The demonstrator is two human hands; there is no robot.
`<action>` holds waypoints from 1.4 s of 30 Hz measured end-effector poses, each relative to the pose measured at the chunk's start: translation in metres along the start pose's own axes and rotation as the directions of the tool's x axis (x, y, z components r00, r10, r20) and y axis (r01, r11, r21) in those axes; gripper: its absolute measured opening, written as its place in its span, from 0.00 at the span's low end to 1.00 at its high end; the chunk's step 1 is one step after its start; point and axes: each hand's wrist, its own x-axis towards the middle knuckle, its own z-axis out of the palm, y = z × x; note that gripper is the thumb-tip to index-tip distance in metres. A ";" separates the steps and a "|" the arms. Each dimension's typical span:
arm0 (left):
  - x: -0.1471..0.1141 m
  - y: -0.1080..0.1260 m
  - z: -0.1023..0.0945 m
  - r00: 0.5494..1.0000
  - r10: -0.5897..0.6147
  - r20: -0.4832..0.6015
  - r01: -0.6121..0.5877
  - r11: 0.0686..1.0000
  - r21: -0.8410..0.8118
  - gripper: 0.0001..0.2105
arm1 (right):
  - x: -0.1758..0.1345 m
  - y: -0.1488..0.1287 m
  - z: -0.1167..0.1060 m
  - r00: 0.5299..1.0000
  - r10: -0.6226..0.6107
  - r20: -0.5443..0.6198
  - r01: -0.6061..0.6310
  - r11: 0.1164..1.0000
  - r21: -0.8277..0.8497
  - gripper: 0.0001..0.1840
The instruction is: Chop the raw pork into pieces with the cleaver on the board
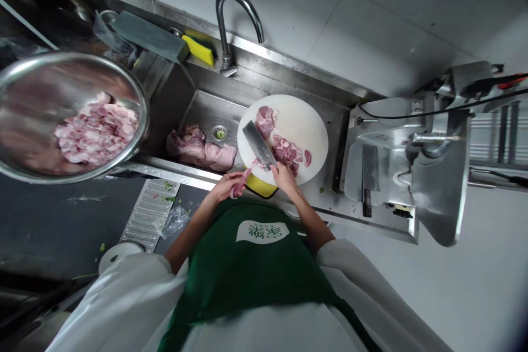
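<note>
My right hand (pixel 284 177) is closed round the handle end of a cleaver (pixel 259 146), whose broad blade lies over a round white cutting board (pixel 315 132). In my left hand (pixel 226 186) is a strip of raw meat (pixel 239 187), held at the board's near left edge; its thin end reaches toward the blade. On the board, a larger piece of meat (pixel 265 120) sits beyond the blade, with a heap of cut meat pieces (pixel 287 152) to its right. Large raw meat slabs (pixel 200 151) lie in the sink, left of the board.
A steel bowl (pixel 142 115) of meat pieces stands at the left. A curved faucet (pixel 221 16) rises behind the sink (pixel 165 104). A grey sharpening stone (pixel 148 36) and a yellow-handled tool (pixel 198 49) lie behind. At right, a slicer (pixel 441 176) has another cleaver (pixel 370 168) beside it.
</note>
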 end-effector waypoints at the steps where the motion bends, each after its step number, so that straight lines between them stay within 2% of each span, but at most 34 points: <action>1: -0.004 0.003 -0.004 1.000 -0.024 0.020 0.024 1.000 -0.011 0.20 | 0.004 0.012 -0.006 1.000 -0.001 -0.016 0.001 1.000 0.003 0.21; 3: -0.010 0.011 -0.012 0.998 -0.056 0.037 0.058 0.998 -0.039 0.20 | 0.007 0.031 -0.019 0.999 0.016 -0.046 -0.016 1.000 0.001 0.20; 7: -0.013 0.038 -0.011 0.998 0.032 0.055 -0.031 0.999 -0.021 0.21 | 0.000 0.039 -0.037 0.993 0.021 -0.112 -0.025 0.999 -0.032 0.20; 11: 0.006 0.072 0.023 0.958 0.202 0.205 -0.218 0.974 0.058 0.23 | -0.009 0.029 -0.045 0.985 0.038 -0.171 -0.043 0.999 -0.026 0.21; 13: 0.022 0.080 0.044 0.937 0.241 0.254 -0.281 0.950 0.136 0.26 | -0.011 0.030 -0.048 0.979 0.082 -0.186 -0.086 0.996 -0.012 0.22; 15: 0.037 0.078 0.057 0.950 0.243 0.194 -0.289 0.922 0.259 0.30 | -0.013 0.034 -0.053 0.968 0.125 -0.217 -0.128 0.992 0.000 0.22; 17: 0.047 0.064 0.059 0.959 0.276 0.060 -0.276 0.875 0.397 0.32 | -0.015 0.039 -0.058 0.959 0.147 -0.243 -0.148 0.989 0.014 0.22; 20: 0.053 0.037 0.050 0.921 0.384 -0.073 -0.293 0.802 0.521 0.31 | -0.022 0.033 -0.062 0.957 0.131 -0.257 -0.128 0.991 0.031 0.23; 23: 0.048 0.018 0.042 0.875 0.455 -0.163 -0.303 0.780 0.548 0.26 | -0.026 0.010 -0.060 0.955 0.057 -0.291 -0.048 0.998 0.035 0.25; 26: 0.040 0.012 0.041 0.864 0.435 -0.254 -0.257 0.814 0.520 0.20 | -0.023 -0.020 -0.043 0.960 -0.011 -0.279 0.017 1.000 0.022 0.26; 29: 0.030 0.013 0.038 0.896 0.353 -0.269 -0.189 0.852 0.488 0.17 | -0.013 -0.035 -0.018 0.991 -0.010 -0.137 0.008 1.000 -0.010 0.23; 31: 0.023 0.015 0.031 0.940 0.233 -0.247 -0.095 0.878 0.469 0.14 | -0.005 -0.029 -0.005 0.998 0.004 -0.058 -0.006 1.000 -0.028 0.22; 34: 0.014 0.024 0.022 0.977 0.065 -0.201 0.005 0.943 0.332 0.15 | 0.005 -0.001 -0.003 0.999 0.006 -0.045 -0.007 1.000 -0.023 0.22; 36: 0.013 0.037 0.024 0.986 0.080 -0.144 -0.052 0.980 0.191 0.17 | 0.008 0.022 -0.010 0.999 0.011 -0.053 -0.012 1.000 -0.011 0.23; 38: 0.018 0.053 0.034 0.984 0.170 -0.054 -0.166 0.983 0.079 0.20 | 0.007 0.040 -0.019 0.997 0.030 -0.072 -0.031 0.999 -0.010 0.23; 40: 0.028 0.066 0.050 0.973 0.228 0.046 -0.230 0.973 0.036 0.22 | 0.005 0.049 -0.025 0.995 0.050 -0.092 -0.052 0.998 -0.020 0.22; 42: 0.039 0.069 0.062 0.970 0.231 0.075 -0.236 0.969 0.077 0.24 | 0.001 0.049 -0.030 0.993 0.057 -0.106 -0.060 0.998 -0.032 0.21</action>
